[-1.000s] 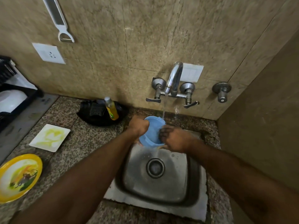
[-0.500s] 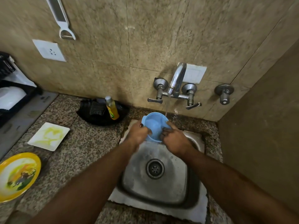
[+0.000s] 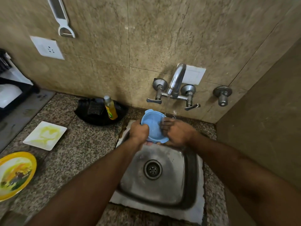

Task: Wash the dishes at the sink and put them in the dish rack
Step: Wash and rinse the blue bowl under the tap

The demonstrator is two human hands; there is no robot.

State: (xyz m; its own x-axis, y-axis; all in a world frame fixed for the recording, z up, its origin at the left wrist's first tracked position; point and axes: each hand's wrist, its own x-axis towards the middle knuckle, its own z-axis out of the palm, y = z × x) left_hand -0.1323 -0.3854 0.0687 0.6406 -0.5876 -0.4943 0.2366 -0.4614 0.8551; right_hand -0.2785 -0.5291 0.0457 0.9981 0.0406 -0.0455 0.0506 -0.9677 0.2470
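While the left hand (image 3: 139, 130) still grips the blue bowl (image 3: 152, 126), its mouth has tilted toward the running tap (image 3: 176, 80); the right hand's (image 3: 176, 132) fingers curl over its rim, so rinsing continues.

The bowl (image 3: 152, 126) I hold is light blue. My sink (image 3: 162, 190) is shiny grey. The bench (image 3: 68, 154) is speckled grey and brown. At the left, a yellow plate (image 3: 15, 174) and a white plate (image 3: 45, 135) have yellow smears.

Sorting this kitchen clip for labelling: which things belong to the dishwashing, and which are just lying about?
Part of the job: blue bowl, left hand, right hand, tap, sink, white square plate, yellow plate, soap bottle, dish rack.

Lying about: peeler, wall socket.
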